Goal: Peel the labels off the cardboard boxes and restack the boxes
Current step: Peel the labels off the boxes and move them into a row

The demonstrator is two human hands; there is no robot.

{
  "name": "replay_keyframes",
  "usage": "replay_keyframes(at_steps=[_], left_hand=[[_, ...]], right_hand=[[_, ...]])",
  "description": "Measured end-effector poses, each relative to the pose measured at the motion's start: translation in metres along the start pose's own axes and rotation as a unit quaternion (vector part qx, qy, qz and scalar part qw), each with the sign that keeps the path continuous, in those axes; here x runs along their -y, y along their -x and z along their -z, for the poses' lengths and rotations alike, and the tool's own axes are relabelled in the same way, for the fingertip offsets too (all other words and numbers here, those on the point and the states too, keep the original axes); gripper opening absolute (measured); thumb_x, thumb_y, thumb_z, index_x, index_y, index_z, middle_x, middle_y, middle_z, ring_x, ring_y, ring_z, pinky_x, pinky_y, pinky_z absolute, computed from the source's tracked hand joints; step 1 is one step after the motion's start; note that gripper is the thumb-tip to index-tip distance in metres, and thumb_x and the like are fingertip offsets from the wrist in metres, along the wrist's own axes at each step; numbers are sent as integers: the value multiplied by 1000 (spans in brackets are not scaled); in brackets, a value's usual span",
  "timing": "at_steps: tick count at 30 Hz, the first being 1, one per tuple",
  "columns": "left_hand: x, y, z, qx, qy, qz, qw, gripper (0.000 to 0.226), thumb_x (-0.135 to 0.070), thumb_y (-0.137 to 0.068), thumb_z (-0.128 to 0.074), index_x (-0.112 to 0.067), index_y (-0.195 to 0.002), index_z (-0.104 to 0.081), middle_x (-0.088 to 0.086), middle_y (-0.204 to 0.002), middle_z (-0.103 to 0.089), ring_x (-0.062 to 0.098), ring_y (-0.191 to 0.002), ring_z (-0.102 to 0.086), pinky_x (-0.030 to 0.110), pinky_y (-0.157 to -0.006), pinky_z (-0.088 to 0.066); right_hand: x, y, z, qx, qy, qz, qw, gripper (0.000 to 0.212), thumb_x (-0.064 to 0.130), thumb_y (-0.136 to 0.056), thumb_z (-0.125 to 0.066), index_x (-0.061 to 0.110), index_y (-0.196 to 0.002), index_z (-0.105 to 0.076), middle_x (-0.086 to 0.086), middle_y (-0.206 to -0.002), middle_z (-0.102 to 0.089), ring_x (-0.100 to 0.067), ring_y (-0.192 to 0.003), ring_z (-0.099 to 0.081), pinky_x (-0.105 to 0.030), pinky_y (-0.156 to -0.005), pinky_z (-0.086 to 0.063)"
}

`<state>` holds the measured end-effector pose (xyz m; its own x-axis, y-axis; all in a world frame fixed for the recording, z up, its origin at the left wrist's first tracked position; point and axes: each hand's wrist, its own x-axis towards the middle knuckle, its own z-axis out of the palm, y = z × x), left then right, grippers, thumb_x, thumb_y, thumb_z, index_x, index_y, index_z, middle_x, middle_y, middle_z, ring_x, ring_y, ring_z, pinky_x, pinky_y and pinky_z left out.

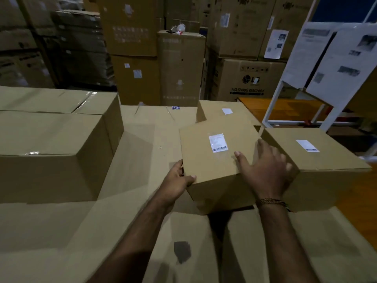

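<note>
A small cardboard box (208, 160) sits in the middle on larger boxes, turned a little askew. A white barcode label (218, 143) is stuck flat on its top. My left hand (179, 178) grips the box's near left corner, thumb on the top edge. My right hand (267, 170) lies flat over the box's right top edge, fingers spread. To the right stands a second box (326, 162) with a white label (307, 145) on top. Behind, a third box (240, 117) carries a small white label (227, 111).
Large cardboard boxes (51, 139) rise at the left and a flat layer of boxes (142, 139) lies underneath. A dark gap (218, 223) opens just below the held box. Tall stacks (179, 68) fill the back. A white notice stand (326, 68) is at the right.
</note>
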<state>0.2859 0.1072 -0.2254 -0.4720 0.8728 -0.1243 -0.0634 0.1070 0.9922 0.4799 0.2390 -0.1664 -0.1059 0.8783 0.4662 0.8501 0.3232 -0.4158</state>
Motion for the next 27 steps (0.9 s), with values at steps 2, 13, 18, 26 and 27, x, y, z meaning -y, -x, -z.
replay_keyframes(at_steps=[2,13,18,26,27], left_hand=[[-8,17,15,-28,14,-8,999,56,7,-100,-56,-15,-151,-50,1,-126,-74,8,-110,-71,19,-85,-55],[-21,135,144,-97,-21,-21,995,51,-13,-104,-60,-32,-150,-49,-17,-126,-70,-7,-107,-67,18,-89,-51],[-18,172,206,-118,-32,19,992,46,-3,-102,-58,-25,-143,-52,-17,-101,-76,-10,-85,-70,14,-78,-54],[-7,214,268,-107,-105,83,985,55,-5,-96,-55,-29,-144,-40,-12,-109,-66,9,-93,-64,32,-73,-50],[-5,217,272,-105,-117,91,983,55,-9,-97,-55,-29,-146,-40,-13,-111,-66,10,-97,-64,33,-79,-53]], right_hand=[[13,15,5,5,-29,0,1000,80,73,-89,-63,24,-150,-52,-10,-141,-62,-33,-128,-54,-52,-104,-41],[108,145,17,10,-173,-45,984,74,70,-88,-67,27,-147,-54,-2,-142,-65,-30,-131,-56,-58,-108,-48],[155,199,5,33,-192,-43,980,73,68,-89,-68,24,-146,-55,-4,-140,-67,-33,-129,-60,-54,-107,-51],[193,265,-3,73,-193,-50,977,71,59,-88,-73,24,-147,-55,-5,-140,-67,-34,-130,-59,-52,-109,-49],[194,272,-4,77,-188,-51,978,71,59,-90,-72,24,-148,-53,-5,-141,-66,-33,-131,-58,-53,-109,-49]])
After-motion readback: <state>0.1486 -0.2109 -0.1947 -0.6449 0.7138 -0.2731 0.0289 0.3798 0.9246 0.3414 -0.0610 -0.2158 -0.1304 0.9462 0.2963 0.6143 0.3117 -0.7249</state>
